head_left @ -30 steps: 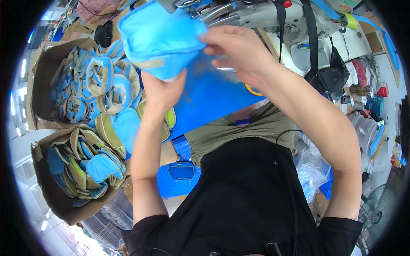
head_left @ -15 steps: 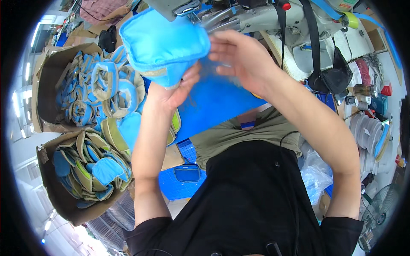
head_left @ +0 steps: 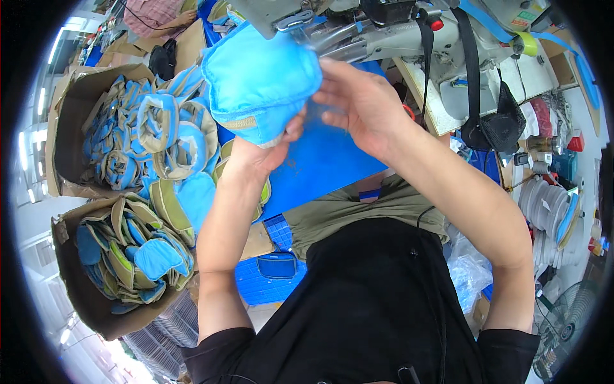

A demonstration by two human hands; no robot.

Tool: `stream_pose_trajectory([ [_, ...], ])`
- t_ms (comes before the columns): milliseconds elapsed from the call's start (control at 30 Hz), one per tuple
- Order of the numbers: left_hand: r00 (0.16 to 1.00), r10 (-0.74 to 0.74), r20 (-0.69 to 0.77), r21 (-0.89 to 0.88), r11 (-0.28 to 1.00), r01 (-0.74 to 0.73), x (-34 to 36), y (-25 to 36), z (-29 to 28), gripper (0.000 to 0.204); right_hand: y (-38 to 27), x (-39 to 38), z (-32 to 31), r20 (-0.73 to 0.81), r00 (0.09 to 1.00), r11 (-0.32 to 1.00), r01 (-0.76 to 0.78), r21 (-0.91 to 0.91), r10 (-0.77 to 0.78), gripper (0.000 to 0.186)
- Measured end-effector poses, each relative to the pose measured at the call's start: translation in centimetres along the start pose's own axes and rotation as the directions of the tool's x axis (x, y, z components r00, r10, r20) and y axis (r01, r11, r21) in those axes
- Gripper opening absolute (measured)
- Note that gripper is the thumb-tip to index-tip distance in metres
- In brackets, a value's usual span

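A bright blue padded fabric pouch (head_left: 262, 77) with a boxy shape and a small beige patch low on its side is held up below the sewing machine head (head_left: 281, 16). My left hand (head_left: 284, 137) grips it from below, its fingers partly hidden by the cloth. At the pouch's right edge is my right hand (head_left: 355, 102), fingers bent against the cloth and slightly blurred. The far side of the pouch is out of sight.
A blue work surface (head_left: 332, 153) lies under my hands. Left of it, one cardboard box (head_left: 67, 137) holds blue and beige fabric rings, and a nearer box (head_left: 70, 281) holds flat fabric pieces. Black straps (head_left: 472, 70) hang at the right, near white spools (head_left: 543, 205).
The pouch and my left hand have shifted a little right and down. My right hand's fingers have drawn in closer against the pouch's edge.
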State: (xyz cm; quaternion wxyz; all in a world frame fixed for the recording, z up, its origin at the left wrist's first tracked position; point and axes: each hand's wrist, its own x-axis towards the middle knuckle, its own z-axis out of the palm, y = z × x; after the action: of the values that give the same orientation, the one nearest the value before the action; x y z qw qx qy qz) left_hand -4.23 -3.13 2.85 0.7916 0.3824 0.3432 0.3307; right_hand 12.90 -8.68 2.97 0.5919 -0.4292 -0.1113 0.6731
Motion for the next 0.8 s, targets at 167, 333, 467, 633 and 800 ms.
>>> stream_pose_trajectory([
  [167,0.997,-0.013,0.074,-0.048,0.999,0.017,0.3,-0.3,-1.1,0.029,0.1,-0.4,0.8,-0.083,0.992,0.993,0.083,-0.08,-0.09,0.025],
  [333,0.999,0.042,0.013,0.031,0.999,-0.042,0.0,-0.6,0.1,0.019,0.3,-0.1,1.7,-0.103,0.965,0.95,0.214,-0.225,-0.242,0.023],
  [467,1.0,-0.004,-0.013,-0.11,0.994,0.003,0.4,-1.3,-0.8,0.024,0.1,0.3,1.6,-0.082,0.966,0.943,0.22,-0.249,-0.247,0.024],
  [633,0.988,0.148,0.032,-0.141,0.98,-0.142,0.8,-2.2,-0.7,0.026,-0.4,0.1,1.6,-0.07,0.966,0.937,0.22,-0.273,-0.247,0.022],
  [800,0.95,0.298,-0.098,0.04,0.955,-0.296,0.5,-2.5,0.4,0.041,-0.2,0.4,1.3,-0.056,0.975,0.951,0.197,-0.238,-0.216,0.022],
])
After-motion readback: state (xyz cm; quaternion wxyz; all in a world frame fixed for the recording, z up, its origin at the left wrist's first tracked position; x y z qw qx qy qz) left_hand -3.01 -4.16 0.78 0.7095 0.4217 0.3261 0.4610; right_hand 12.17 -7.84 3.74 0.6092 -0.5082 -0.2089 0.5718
